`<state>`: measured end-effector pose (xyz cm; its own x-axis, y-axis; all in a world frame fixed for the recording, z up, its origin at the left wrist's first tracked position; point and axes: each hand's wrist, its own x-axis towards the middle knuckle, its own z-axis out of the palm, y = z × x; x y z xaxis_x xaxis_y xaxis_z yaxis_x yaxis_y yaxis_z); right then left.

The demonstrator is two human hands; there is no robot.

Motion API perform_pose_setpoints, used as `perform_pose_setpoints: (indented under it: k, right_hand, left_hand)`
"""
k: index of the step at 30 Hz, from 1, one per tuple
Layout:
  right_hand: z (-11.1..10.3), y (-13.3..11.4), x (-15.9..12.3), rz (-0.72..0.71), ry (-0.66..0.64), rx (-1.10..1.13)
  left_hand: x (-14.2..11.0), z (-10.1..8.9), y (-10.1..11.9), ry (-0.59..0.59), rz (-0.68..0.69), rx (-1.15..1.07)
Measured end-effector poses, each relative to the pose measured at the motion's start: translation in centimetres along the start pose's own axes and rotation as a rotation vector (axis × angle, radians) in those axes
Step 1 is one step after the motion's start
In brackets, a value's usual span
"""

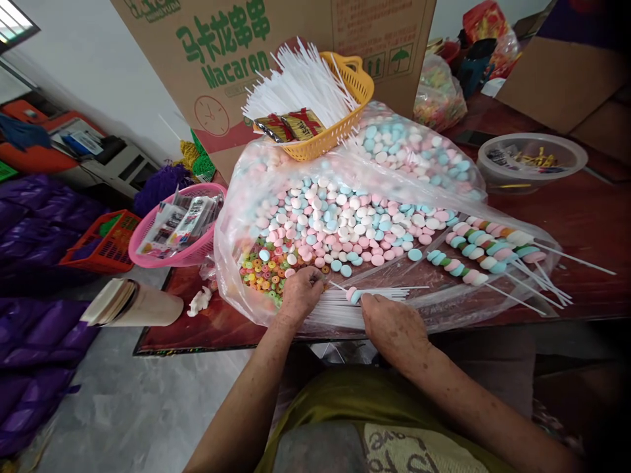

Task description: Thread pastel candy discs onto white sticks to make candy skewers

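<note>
My right hand (394, 326) is closed around a thin white stick that points left, with a pink and a blue candy (353, 295) threaded near its tip. To its left, my left hand (302, 297) is pinched at the edge of a pile of small ring gummies (266, 274); whatever its fingertips hold is hidden. Loose white sticks (340, 310) lie in a bundle beneath both hands. Behind them spreads a heap of pink, white and blue candies (340, 220) on clear plastic (231, 177). Several filled candy skewers (458, 268) rest to the right.
A yellow basket (362, 82) of white sticks stands before a large cardboard box (217, 79). At left are a pink basket (180, 261) with packets and a brown cylindrical container (148, 305) at the table edge. A clear plastic bowl (532, 172) sits at right.
</note>
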<state>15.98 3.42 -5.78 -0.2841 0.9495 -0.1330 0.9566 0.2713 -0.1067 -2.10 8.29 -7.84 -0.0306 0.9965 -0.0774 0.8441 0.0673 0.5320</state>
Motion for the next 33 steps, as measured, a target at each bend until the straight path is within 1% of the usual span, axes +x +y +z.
perform_pose_setpoints:
  k: [1, 4, 5, 6, 10, 12, 13, 15, 16, 17, 18, 19, 20, 21, 23, 25, 28, 30, 33]
  right_hand:
    - [0.0, -0.1, 0.0, -0.007, 0.006, 0.003]
    - [0.0, -0.4, 0.1, -0.023, 0.001, 0.011]
    - [0.0, -0.5, 0.1, -0.026, -0.007, 0.013]
    - [0.0, -0.6, 0.1, -0.030, -0.016, 0.014]
    - [-0.1, -1.3, -0.1, -0.057, -0.029, 0.023]
    - [0.1, -1.4, -0.1, -0.051, -0.026, 0.030]
    - [0.3, -1.3, -0.1, -0.041, -0.025, 0.040]
    - [0.5, -0.7, 0.1, -0.035, -0.019, 0.094]
    - [0.7, -0.3, 0.2, -0.041, -0.010, 0.135]
    - [0.7, 0.1, 0.4, -0.050, 0.004, 0.176]
    - [0.8, 0.6, 0.5, -0.058, 0.021, 0.214]
    - [0.9, 0.9, 0.6, -0.061, 0.036, 0.241]
    - [0.9, 1.2, 0.7, -0.058, 0.045, 0.259]
    - [1.0, 1.4, 0.7, -0.055, 0.047, 0.272]
    - [1.1, 1.4, 0.5, -0.054, 0.043, 0.293]
    - [1.3, 1.3, 0.2, -0.054, 0.041, 0.299]
    - [1.4, 1.3, -0.3, -0.037, 0.030, 0.270]
    - [1.2, 1.2, -0.3, -0.035, 0.016, 0.252]
    - [0.5, 0.7, 0.1, -0.032, 0.006, 0.229]
  left_hand:
    - [-0.2, -0.1, 0.0, 0.013, -0.028, -0.105]
    - [-1.0, -0.2, -0.1, 0.042, -0.187, -0.598]
    - [-1.2, -0.1, 0.0, 0.044, -0.240, -0.734]
    - [-1.4, 0.0, 0.1, 0.044, -0.281, -0.818]
    - [-2.5, 0.8, 0.8, 0.043, -0.342, -0.961]
    - [-3.4, 1.0, 1.3, 0.019, -0.369, -1.056]
    - [-3.8, 0.8, 1.4, -0.009, -0.355, -1.075]
    - [-4.3, 0.0, 1.5, -0.079, -0.262, -1.012]
    - [-4.3, -0.7, 1.4, -0.076, -0.205, -0.930]
    - [-4.0, -1.5, 1.2, -0.043, -0.156, -0.822]
    - [-3.5, -2.3, 1.0, 0.014, -0.128, -0.701]
    - [-2.8, -2.9, 0.9, 0.082, -0.114, -0.558]
    - [-2.1, -3.3, 0.8, 0.110, -0.103, -0.405]
    - [-1.3, -3.5, 0.8, 0.077, -0.089, -0.273]
    - [0.0, -3.1, 0.9, -0.007, -0.082, -0.135]
    - [0.5, -2.1, 0.9, -0.028, -0.091, -0.134]
    - [0.3, -1.1, 0.2, -0.005, -0.113, -0.227]
    - [-0.2, -1.1, -0.6, -0.002, -0.136, -0.322]
    - [-0.8, -1.6, -1.4, 0.015, -0.175, -0.489]
